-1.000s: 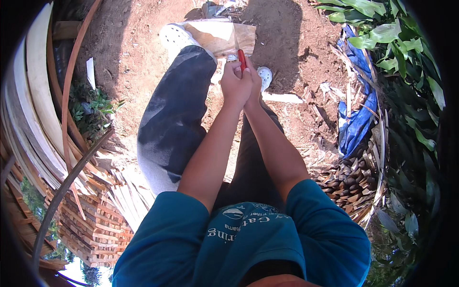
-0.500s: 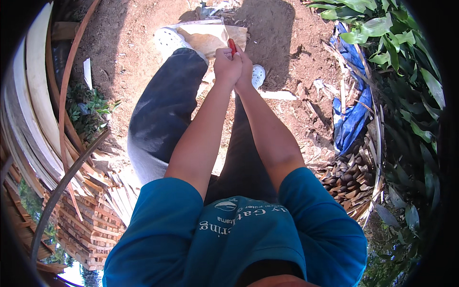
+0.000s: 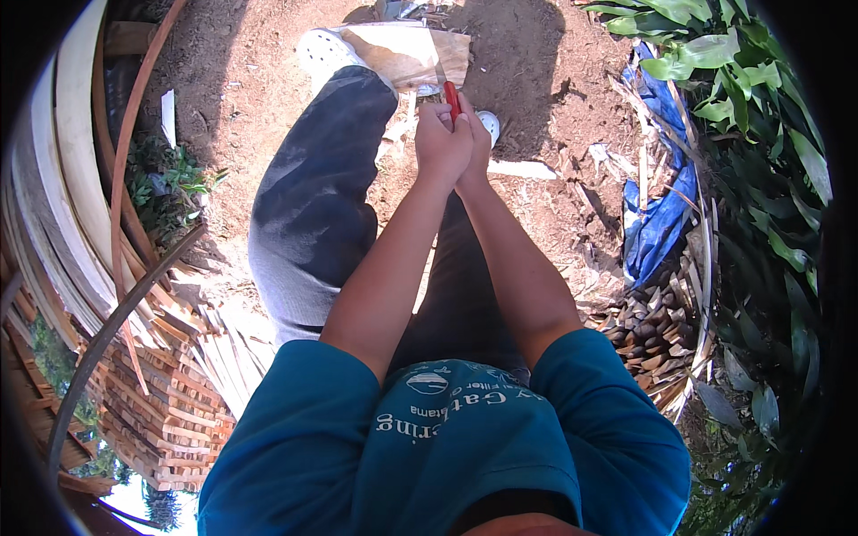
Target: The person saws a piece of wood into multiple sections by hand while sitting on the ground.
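Observation:
Both my hands are closed together around the red handle of a saw (image 3: pixel 452 100), arms stretched out in front. My left hand (image 3: pixel 441 147) wraps the handle from the left, and my right hand (image 3: pixel 476 143) presses against it, its fingers partly hidden. The narrow blade points away from me and crosses a pale wooden board (image 3: pixel 389 52) near the board's right end. My left foot, in a white clog (image 3: pixel 323 52), is at the board's left end. The other white clog (image 3: pixel 488 128) shows just right of my hands.
Long curved wooden strips (image 3: pixel 76 152) and a stack of cut wood pieces (image 3: pixel 165 411) stand at left. To the right lie a crumpled blue tarp (image 3: pixel 657 223), a heap of wood pieces (image 3: pixel 651 330) and leafy plants (image 3: pixel 760 134). Scraps litter the brown soil (image 3: pixel 572 107).
Both hands have drawn back toward me and slightly right with the saw. More of the red handle shows, and the blade now lies across the board nearer its right end.

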